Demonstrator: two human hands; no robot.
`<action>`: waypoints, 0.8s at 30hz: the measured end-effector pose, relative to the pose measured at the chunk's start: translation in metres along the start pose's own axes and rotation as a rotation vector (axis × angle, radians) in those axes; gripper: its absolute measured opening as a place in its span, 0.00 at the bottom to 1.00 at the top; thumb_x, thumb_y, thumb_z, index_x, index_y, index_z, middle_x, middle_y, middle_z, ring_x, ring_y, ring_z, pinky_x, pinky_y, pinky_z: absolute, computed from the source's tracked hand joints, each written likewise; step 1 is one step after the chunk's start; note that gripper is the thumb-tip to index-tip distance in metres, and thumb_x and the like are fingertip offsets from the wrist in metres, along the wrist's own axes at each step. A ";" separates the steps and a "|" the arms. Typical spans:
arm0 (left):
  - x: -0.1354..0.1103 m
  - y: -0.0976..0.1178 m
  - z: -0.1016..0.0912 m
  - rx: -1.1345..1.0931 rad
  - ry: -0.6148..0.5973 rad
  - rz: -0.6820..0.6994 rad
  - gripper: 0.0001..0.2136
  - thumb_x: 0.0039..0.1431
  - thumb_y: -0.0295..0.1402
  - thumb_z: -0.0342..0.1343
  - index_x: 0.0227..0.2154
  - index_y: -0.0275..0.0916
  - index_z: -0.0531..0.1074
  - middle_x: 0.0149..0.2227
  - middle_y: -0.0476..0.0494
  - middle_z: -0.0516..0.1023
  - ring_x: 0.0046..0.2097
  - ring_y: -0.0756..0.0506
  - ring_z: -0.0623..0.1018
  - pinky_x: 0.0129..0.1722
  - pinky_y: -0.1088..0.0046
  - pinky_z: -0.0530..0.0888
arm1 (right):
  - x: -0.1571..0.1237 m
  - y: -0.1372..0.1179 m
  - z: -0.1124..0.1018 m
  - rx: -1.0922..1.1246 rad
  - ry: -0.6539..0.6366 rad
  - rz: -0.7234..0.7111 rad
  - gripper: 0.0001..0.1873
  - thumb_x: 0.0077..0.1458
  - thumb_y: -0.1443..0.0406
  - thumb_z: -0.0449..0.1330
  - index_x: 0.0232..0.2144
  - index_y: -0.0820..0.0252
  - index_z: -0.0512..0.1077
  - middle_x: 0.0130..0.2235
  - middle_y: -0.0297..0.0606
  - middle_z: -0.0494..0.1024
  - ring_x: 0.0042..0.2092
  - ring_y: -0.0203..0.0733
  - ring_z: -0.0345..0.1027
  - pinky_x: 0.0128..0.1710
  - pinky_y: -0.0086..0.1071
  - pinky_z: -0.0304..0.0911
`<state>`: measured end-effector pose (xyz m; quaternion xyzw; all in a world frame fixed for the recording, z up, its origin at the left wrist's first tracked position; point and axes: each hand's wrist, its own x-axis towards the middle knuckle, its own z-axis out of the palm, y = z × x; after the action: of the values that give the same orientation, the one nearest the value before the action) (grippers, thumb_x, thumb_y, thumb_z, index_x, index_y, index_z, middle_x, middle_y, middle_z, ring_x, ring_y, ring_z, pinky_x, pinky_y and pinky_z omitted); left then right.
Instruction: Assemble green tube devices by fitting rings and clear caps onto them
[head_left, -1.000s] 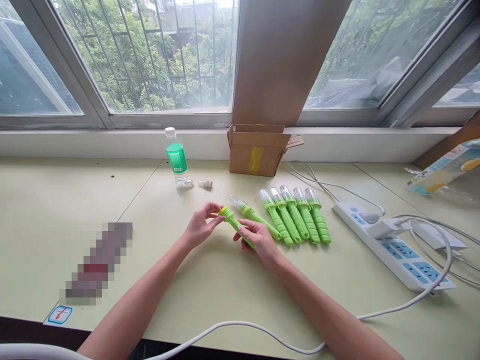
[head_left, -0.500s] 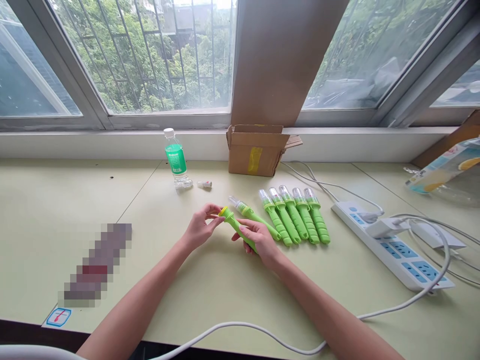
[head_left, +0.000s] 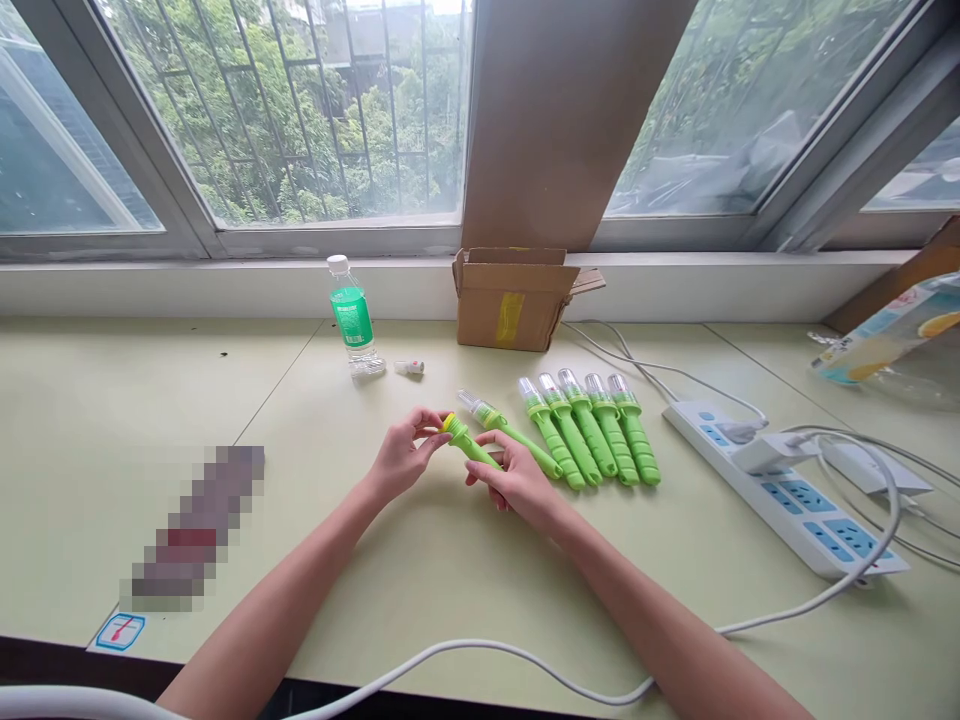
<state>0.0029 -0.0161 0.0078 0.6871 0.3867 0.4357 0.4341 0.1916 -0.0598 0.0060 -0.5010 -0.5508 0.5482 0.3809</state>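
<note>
Between my two hands is a green plastic handle [head_left: 472, 448] with a yellow ring at its upper end and no clear cap on it. The thumb and fingers of my left hand [head_left: 401, 455] are closed at the yellow end. My right hand [head_left: 517, 480] grips the lower part, thumb on the near side, and its palm hides the tail. Just beyond lies a similar green stick with a clear cap [head_left: 517, 440], tilted on the table. To its right, several more capped green sticks [head_left: 589, 430] lie side by side, clear ends pointing away from me.
A water bottle [head_left: 352, 318] stands at the back, beside a small white cylinder [head_left: 409, 368]. Behind the sticks is an open cardboard box [head_left: 510, 300]. On the right lies a power strip [head_left: 787, 490] with cables. A white cable [head_left: 480, 645] crosses the front. A blurred-out item [head_left: 199, 530] lies left.
My right hand has shifted its grip on the green handle, and the tail that stuck out below it is now hidden. My left hand stays at the yellow end.
</note>
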 end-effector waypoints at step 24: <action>-0.002 -0.008 0.008 0.158 0.105 0.159 0.11 0.51 0.36 0.61 0.35 0.40 0.65 0.46 0.43 0.76 0.41 0.47 0.78 0.44 0.60 0.78 | 0.000 -0.001 0.000 0.117 -0.056 -0.022 0.17 0.53 0.52 0.56 0.36 0.59 0.69 0.30 0.38 0.77 0.19 0.33 0.64 0.16 0.26 0.54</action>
<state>0.0084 -0.0174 -0.0021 0.7241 0.3863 0.4723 0.3216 0.1916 -0.0599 0.0070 -0.4562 -0.5337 0.5892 0.3998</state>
